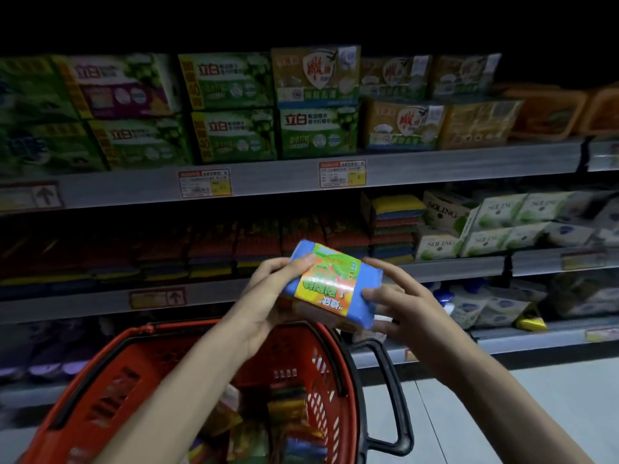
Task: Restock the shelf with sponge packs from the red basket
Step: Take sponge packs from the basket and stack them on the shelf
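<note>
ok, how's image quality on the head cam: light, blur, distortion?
Head view: dim, top band black; pack brightest and sharpest; shelves smeared toward both side edges, their lines bowed by the wide angle; basket contents dark and soft.

Dim store aisle, the top of the view black. Grey metal shelf unit point(435, 162) in tiers, price tags point(341, 174) on the front rails. Green and yellow boxes point(231, 108) on the upper tier, white packs point(502, 226) mid-right. Pale grey floor point(502, 413) lower right.
</note>
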Available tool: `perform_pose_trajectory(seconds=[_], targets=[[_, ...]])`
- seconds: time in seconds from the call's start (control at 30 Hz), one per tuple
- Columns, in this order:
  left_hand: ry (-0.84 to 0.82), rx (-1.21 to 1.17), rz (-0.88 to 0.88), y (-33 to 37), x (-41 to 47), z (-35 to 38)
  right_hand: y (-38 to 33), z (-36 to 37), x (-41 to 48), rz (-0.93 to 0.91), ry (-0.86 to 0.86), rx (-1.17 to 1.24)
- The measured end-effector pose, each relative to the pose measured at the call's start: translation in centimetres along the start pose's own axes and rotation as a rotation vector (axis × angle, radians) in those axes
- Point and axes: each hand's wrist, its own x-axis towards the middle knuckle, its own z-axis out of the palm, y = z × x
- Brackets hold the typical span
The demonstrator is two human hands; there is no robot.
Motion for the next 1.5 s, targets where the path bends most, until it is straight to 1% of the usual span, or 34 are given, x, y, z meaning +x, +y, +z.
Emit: perform_pose_trajectory(seconds=[0.07,0.13,0.17,0.27,0.3,0.33,0.4,0.43,0.53,0.63,0.77,0.93,1.07,1.13,1.27,1.37,1.5], targets=[[0.027,-0.042,0.059,0.4,0.1,0.3,0.2,0.0,0.1,-0.009,0.074,0.048],[0.057,-0.138,0.123,0.3,0.0,0.9,0.5,0.2,0.4,-0.021,0.164,0.144],[0.094,-0.14,0.166,-0.1,-0.2,1.3,0.6,0.4,0.4,-0.03,0.204,0.193],[0.245,0.065,0.308,-2.3,-1.9,2.2,1.0,0.8,0.8,-0.068,0.298,0.283],[0.236,0.117,0.34,-3.1,-2.6,2.6,1.0,1.0,0.9,-0.085,0.307,0.288],[0.194,0.155,0.368,-3.8,-3.2,3.0,1.1,1.2,1.0,-0.1,0.313,0.282],[0.102,0.176,0.404,-4.8,-3.9,3.8,1.2,1.7,1.0,-0.14,0.323,0.248],[0.085,0.163,0.415,-5.0,-4.0,4.2,1.3,1.9,0.9,-0.176,0.335,0.206],[0.118,0.064,0.412,-4.8,-3.5,4.8,1.3,2.4,0.8,-0.304,0.385,-0.017],[0.163,-0.003,0.421,-4.3,-2.7,5.4,1.3,2.5,1.2,-0.367,0.352,-0.113],[0.215,-0.061,0.437,-3.6,-1.3,6.4,1.1,2.2,2.0,-0.421,0.362,-0.269],[0.218,-0.067,0.467,-3.5,-0.4,7.6,0.8,1.4,3.0,-0.417,0.296,-0.276],[0.272,-0.057,0.468,-3.1,0.9,8.0,0.6,1.2,3.9,-0.392,0.248,-0.203],[0.3,-0.029,0.461,-2.9,1.5,8.2,0.5,1.2,4.4,-0.385,0.254,-0.182],[0.261,-0.08,0.426,-2.7,2.4,8.8,0.5,0.7,5.2,-0.372,0.276,-0.167],[0.265,-0.108,0.416,-2.9,2.8,9.3,0.4,0.2,5.7,-0.365,0.274,-0.16],[0.285,-0.128,0.373,-3.4,3.6,9.8,0.3,0.0,6.2,-0.349,0.265,-0.203]])
